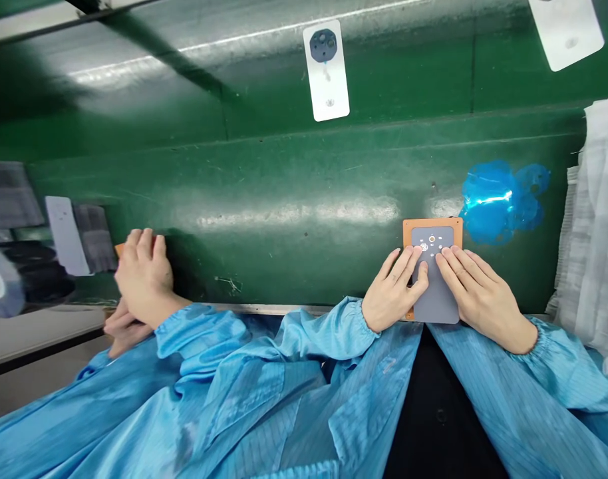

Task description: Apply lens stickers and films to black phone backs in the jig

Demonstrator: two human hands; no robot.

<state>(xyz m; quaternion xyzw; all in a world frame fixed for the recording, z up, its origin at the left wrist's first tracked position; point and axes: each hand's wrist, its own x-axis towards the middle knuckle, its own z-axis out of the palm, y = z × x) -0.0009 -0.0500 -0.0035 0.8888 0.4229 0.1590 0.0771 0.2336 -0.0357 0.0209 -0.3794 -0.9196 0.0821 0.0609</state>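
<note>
The left hand (396,291) and right hand (483,296) rest outstretched, unclenched, on a smooth grey plate (438,296) with rounded corners, lying over an orange rectangular board (408,233) at the scuffed, glossy green tabletop's (284,179) near edge, beside shiny blue film (493,216)

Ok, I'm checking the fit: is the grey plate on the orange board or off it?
On it: the grey plate lies over the orange board, whose edge shows above and beside it.

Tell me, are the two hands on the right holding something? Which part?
The gray plate seems held down: left hand and right hand touch its upper part, near opposite side edges.
</note>
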